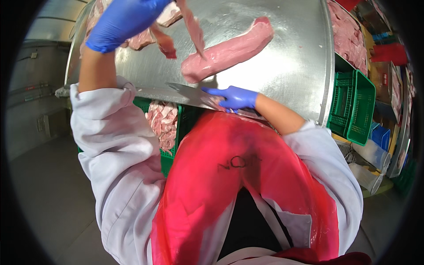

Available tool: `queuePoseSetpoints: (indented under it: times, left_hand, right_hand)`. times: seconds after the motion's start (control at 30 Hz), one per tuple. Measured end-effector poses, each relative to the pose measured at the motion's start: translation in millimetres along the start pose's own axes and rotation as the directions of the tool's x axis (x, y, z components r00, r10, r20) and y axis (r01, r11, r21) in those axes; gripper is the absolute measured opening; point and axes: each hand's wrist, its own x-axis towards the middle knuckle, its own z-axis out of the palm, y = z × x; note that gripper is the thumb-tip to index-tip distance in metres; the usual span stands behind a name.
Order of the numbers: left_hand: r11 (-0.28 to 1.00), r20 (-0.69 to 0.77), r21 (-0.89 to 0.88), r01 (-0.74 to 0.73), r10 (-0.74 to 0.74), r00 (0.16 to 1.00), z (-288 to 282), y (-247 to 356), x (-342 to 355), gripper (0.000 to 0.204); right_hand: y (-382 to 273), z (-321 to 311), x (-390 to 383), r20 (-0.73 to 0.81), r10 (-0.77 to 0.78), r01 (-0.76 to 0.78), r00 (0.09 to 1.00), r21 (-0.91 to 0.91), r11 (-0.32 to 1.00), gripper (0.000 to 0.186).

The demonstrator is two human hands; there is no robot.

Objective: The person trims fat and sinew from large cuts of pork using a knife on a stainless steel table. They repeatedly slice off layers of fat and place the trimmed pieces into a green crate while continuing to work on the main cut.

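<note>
A long pink piece of meat (229,51), like a trimmed loin, lies slantwise on the steel table (291,66). My left hand (128,22), in a blue glove, is raised at the upper left with its fingers cut off by the frame's top edge. A thin strip of meat (192,28) hangs from it, its lower end over the loin. My gloved right hand (236,98) is closed on a knife at the table's near edge. The knife's blade (190,93) points left, just below the loin; the handle is mostly hidden by the fingers.
More meat (141,39) lies at the table's far left, partly behind my left hand. Below the near edge, a green crate (165,161) holds pale meat trimmings (162,121). Right of the table stand stacked green crates (360,110) and a container of meat pieces (346,35).
</note>
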Motion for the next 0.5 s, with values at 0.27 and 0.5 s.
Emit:
queuePoseSetpoints:
  times: [0.27,0.5]
  left_hand:
    - [0.999,0.064,0.014,0.032,-0.033,0.997,91.6,55.9,122.1,0.034]
    - [0.959,0.528,0.251,0.132,-0.25,0.812,395.5,-37.1,7.8,0.044]
  right_hand:
    - [119.4,-7.4,-199.9,-0.716,0.33,0.026,0.615,0.437,0.899,0.077]
    - [164.3,24.0,-279.9,-0.918,0.292,0.046,0.268,0.314,0.948,0.079]
